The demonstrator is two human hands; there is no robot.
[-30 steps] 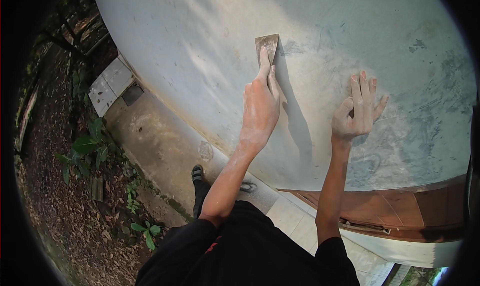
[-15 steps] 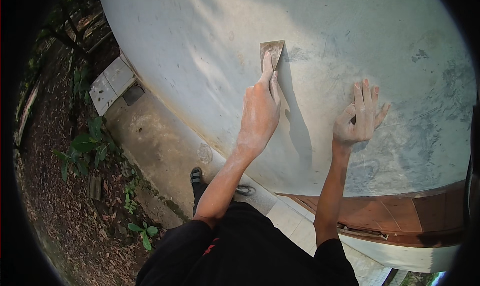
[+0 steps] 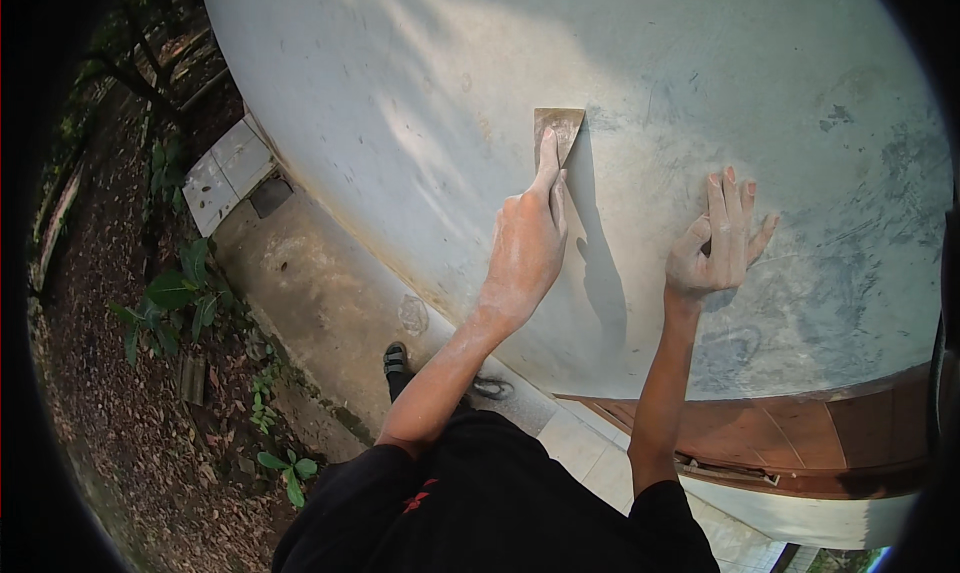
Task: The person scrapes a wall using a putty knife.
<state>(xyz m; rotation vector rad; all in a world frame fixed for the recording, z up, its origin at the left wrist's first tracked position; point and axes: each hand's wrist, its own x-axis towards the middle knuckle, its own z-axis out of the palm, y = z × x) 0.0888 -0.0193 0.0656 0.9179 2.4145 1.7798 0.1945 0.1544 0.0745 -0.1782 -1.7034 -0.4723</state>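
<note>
My left hand (image 3: 530, 243) is closed around a putty knife (image 3: 562, 128), its index finger stretched along the flat, dusty blade. The blade's wide edge lies at the pale painted wall (image 3: 640, 83), and its handle is hidden in my grip. To the right, my right hand (image 3: 712, 241) rests against the same wall with its fingers stretched out and nothing visible in it. White dust coats both hands. Grey smudges (image 3: 860, 213) mark the wall beyond my right hand.
A brown wooden frame (image 3: 760, 433) runs below the wall at the lower right. Left of the wall lies a stained concrete strip (image 3: 310, 273), where my sandalled foot (image 3: 396, 358) stands. Leafy plants (image 3: 180, 293) and leaf-strewn ground border it, and a white tiled ledge (image 3: 228, 171) sits farther off.
My left hand has drawn the putty knife a short way down the wall, toward me and slightly right. My right hand has stayed almost in place.
</note>
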